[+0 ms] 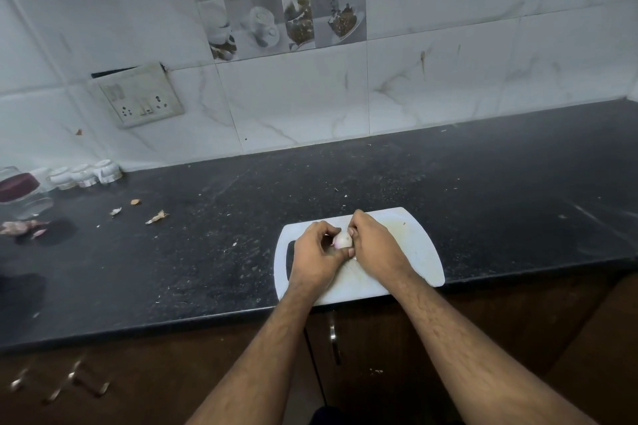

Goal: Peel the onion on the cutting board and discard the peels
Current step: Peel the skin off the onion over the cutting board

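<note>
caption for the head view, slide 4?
Both hands, left hand and right hand, grip a small onion over the white cutting board.

Head-worn view, facing forward and down, near the counter

text: none legible | labels: none | numbers: none | signs: none

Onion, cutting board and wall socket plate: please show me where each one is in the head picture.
onion (341, 239), head view, its pale bare side between both hands
cutting board (419, 245), head view, bare right part
wall socket plate (141, 98), head view, middle of its face
</note>
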`<state>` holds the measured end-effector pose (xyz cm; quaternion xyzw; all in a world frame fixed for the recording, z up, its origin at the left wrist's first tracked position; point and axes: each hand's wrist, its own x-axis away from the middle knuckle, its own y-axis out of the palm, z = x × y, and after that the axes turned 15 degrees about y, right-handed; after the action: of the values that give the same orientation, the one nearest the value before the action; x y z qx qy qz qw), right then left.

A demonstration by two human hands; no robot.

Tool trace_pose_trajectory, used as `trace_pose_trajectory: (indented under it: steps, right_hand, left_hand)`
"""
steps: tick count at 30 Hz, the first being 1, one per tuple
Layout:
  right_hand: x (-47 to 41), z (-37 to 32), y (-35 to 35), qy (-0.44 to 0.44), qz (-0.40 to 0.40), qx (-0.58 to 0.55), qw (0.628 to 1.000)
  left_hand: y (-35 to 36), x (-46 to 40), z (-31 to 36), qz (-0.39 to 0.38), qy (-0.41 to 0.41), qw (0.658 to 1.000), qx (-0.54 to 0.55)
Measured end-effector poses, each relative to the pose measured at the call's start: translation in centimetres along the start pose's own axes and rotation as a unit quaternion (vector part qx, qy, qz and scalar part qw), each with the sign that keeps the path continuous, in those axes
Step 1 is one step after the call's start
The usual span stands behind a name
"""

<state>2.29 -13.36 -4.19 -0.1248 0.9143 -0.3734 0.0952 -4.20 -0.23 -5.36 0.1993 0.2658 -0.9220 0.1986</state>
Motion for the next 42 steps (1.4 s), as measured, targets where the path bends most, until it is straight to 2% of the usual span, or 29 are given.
trace_pose_trajectory:
  steps: [4,9,15,19,21,26,33,37,42]
  right_hand:
    - [-0.2,0.3,0.1,0.009,-0.004,-0.043,0.999]
    - [-0.5,0.6,0.2,0.009,0.005,-0.019,1.0]
    - [-0.5,0.7,-0.1,-0.023,0.014,-0.07,0.997]
    - [-0.3,0.7,-0.3,-0.03,0.015,-0.109,0.994]
    - [-0.5,1.0,-0.1,-0.029,0.012,-0.081,0.996]
    - [-0.6,0.6,0.6,-0.024,0.033,0.076,0.996]
    - [-1.0,0.6,0.2,-0.013,-0.019,0.061,0.998]
    - [-1.1,0.8,0.1,0.0,-0.006,0.02,1.0]
    - [-0.7,0.5,0.0,-0.012,0.017,0.059,0.998]
  left_hand:
    - [-0.1,-0.1,-0.4,-0.013,0.01,0.999,0.027]
    - [-0.5,-0.1,-1.2,0.014,-0.021,0.992,0.127]
    - [-0.4,-0.1,-0.8,0.012,-0.017,0.99,0.138]
    - [-0.4,-0.3,-1.0,0.015,-0.021,0.994,0.107]
    - [-0.3,-0.4,-1.0,0.01,-0.019,0.996,0.083]
    - [-0.2,-0.2,-0.7,0.011,-0.024,0.997,0.07]
    - [-0.3,-0.3,-0.8,0.005,-0.02,0.996,0.091]
    - [-0.2,-0.3,-0.9,0.005,-0.027,0.994,0.107]
    - [0.1,-0.3,-0.6,-0.002,-0.025,0.998,0.058]
